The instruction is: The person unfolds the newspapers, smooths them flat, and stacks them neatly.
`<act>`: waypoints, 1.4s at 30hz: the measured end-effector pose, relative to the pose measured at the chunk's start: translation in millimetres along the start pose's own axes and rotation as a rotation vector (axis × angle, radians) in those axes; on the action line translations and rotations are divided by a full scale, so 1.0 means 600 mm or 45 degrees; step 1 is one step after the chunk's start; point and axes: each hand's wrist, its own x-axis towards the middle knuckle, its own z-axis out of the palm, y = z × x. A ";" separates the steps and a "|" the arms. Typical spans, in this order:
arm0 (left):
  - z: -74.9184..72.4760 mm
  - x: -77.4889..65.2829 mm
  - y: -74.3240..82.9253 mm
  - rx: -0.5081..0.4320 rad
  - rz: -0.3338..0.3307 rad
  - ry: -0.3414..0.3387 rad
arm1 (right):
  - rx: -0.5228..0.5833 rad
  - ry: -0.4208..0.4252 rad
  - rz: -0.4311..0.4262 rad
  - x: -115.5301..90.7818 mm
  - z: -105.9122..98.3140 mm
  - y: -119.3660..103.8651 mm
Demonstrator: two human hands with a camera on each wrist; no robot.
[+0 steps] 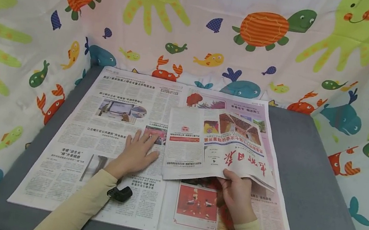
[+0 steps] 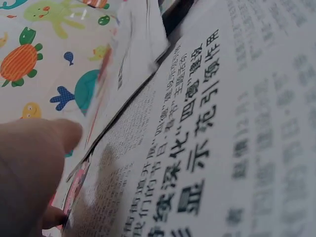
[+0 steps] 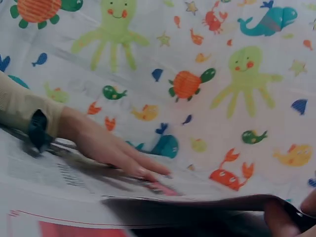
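Observation:
An open newspaper (image 1: 69, 141) lies spread over the grey table. On its right page rests a smaller folded newspaper (image 1: 183, 156), its red masthead upside down in the head view. My right hand (image 1: 238, 198) pinches the near edge of this folded newspaper, thumb on top. In the right wrist view that edge (image 3: 197, 200) is lifted, with a dark gap beneath. My left hand (image 1: 137, 155) rests on the left page with fingers spread, just left of the folded newspaper. Its thumb side shows in the left wrist view, beside printed text (image 2: 197, 128).
The grey tabletop (image 1: 307, 181) shows around the spread newspaper. A white cloth (image 1: 190, 28) printed with sea animals hangs behind and along both sides. Each wrist wears a black strap (image 1: 120, 193) with a small device.

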 end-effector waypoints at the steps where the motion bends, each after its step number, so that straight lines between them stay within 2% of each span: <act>1: 0.000 0.002 -0.004 -0.037 0.006 0.018 | 0.016 -0.028 -0.018 0.001 0.000 -0.013; 5: -0.013 0.004 -0.014 -0.242 0.029 0.138 | 0.043 -0.226 -0.083 0.007 -0.004 -0.062; 10: -0.037 -0.003 -0.018 -0.494 0.004 0.353 | -0.039 -0.529 -0.062 0.033 -0.020 -0.103; 14: -0.055 -0.012 -0.021 -0.571 -0.064 0.498 | -0.198 -0.690 0.059 0.073 -0.037 -0.108; 16: -0.061 -0.014 -0.023 -0.570 -0.078 0.521 | -0.327 -0.694 0.154 0.093 -0.042 -0.102; 18: -0.066 -0.017 -0.020 -0.536 -0.072 0.479 | -0.469 -0.654 0.252 0.110 -0.048 -0.093; 22: -0.062 -0.017 0.005 -0.343 -0.017 0.282 | -0.629 -0.536 0.387 0.134 -0.054 -0.075; 25: -0.048 -0.013 0.044 -0.165 0.056 0.136 | -0.642 -0.487 0.420 0.149 -0.054 -0.067; 28: -0.027 -0.004 0.091 -0.031 0.138 0.041 | -0.678 -0.451 0.425 0.164 -0.046 -0.065; 33: 0.019 0.017 0.158 0.103 0.262 -0.135 | -0.673 -0.361 0.459 0.185 -0.031 -0.066; 35: 0.037 0.026 0.174 0.128 0.258 -0.212 | -0.635 -0.354 0.461 0.188 -0.030 -0.066; 37: 0.053 0.033 0.184 0.145 0.219 -0.255 | -0.594 -0.390 0.436 0.187 -0.032 -0.065; 42: 0.076 0.045 0.187 0.189 0.100 -0.267 | -0.496 -0.521 0.352 0.165 -0.048 -0.065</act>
